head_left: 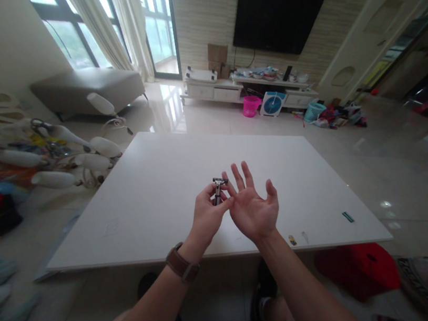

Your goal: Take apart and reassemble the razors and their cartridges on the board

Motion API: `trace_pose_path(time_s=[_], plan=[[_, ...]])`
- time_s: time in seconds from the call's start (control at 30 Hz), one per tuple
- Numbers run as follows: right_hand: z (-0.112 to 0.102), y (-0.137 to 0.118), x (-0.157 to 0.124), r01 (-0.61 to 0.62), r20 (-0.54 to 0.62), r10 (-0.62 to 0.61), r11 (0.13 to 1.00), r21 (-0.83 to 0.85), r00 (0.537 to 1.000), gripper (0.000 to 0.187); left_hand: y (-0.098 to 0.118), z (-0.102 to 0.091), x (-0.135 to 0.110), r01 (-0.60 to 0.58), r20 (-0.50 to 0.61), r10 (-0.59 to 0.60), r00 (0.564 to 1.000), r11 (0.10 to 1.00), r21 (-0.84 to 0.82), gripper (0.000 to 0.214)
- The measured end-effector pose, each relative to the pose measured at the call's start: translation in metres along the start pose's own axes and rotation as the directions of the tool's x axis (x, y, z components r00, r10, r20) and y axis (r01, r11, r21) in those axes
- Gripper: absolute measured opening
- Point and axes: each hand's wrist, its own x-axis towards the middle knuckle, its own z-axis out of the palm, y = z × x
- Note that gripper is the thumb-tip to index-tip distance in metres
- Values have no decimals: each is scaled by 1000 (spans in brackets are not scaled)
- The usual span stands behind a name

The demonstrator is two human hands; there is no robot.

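The left hand [206, 206] is holding a slim, silver-and-black, T-shaped razor [217, 193] between thumb and fingers, its head pointing away from the person. A broad brown strap [182, 262] is circling the left wrist, and the forearm is angling inward. Just beside the razor, the right hand [254, 208] is holding nothing; its palm is facing the person, fingers spreading wide and thumb standing outward. Whether the hands are touching, one cannot tell. Both are hovering above a white, flat tabletop [144, 202]. Beyond the right wrist's outer side, a small yellow-and-dark piece [292, 240] is lying near the edge; farther right, a dark green strip [348, 217] is resting.
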Motion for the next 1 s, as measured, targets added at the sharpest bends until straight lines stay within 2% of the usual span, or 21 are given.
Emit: trace_pose_path(time_s=[0.47, 0.57, 0.63, 0.67, 0.7, 0.73, 0.8, 0.83, 0.87, 0.9, 0.93, 1.0], plan=[[1, 1, 0, -11, 8, 11, 1000, -24, 1000, 54, 0, 1, 0, 8, -16, -8, 1000, 1000, -6, 30], [-8, 1, 6, -17, -28, 13, 989, -145, 1000, 51, 2, -1, 1, 2, -19, -3, 1000, 999, -33, 28], [-23, 0, 13, -49, -108, 13, 938, -342, 994, 47, 3, -4, 4, -8, -29, 6, 1000, 998, -63, 26], [-33, -1, 17, -81, -158, 4, 873, -481, 987, 43, 4, -6, 5, -14, -41, 11, 999, 997, -81, 27], [-44, -3, 21, -127, -202, -5, 764, -633, 979, 38, 4, -9, 7, -19, -53, 14, 998, 995, -94, 29], [-57, -4, 24, -161, -221, -27, 604, -781, 975, 32, 4, -11, 8, -22, -65, 16, 998, 995, -100, 31], [-83, -6, 28, -172, -184, -45, 189, -967, 982, 21, 4, -14, 10, -30, -79, 22, 997, 995, -95, 33], [-96, -6, 28, -169, -169, -26, -5, -986, 985, 17, 4, -16, 11, -33, -78, 27, 997, 996, -82, 34], [-107, -5, 27, -172, -175, 4, -154, -973, 985, 15, 4, -17, 11, -36, -75, 31, 997, 997, -67, 34], [-116, -4, 25, -177, -193, 40, -257, -950, 980, 16, 4, -18, 11, -37, -70, 34, 997, 998, -53, 34], [-123, -2, 23, -179, -213, 72, -324, -929, 974, 18, 4, -19, 12, -36, -64, 33, 997, 998, -42, 35], [-129, 2, 19, -160, -210, 97, -376, -913, 973, 19, 4, -20, 12, -22, -45, 21, 999, 999, -27, 36]])
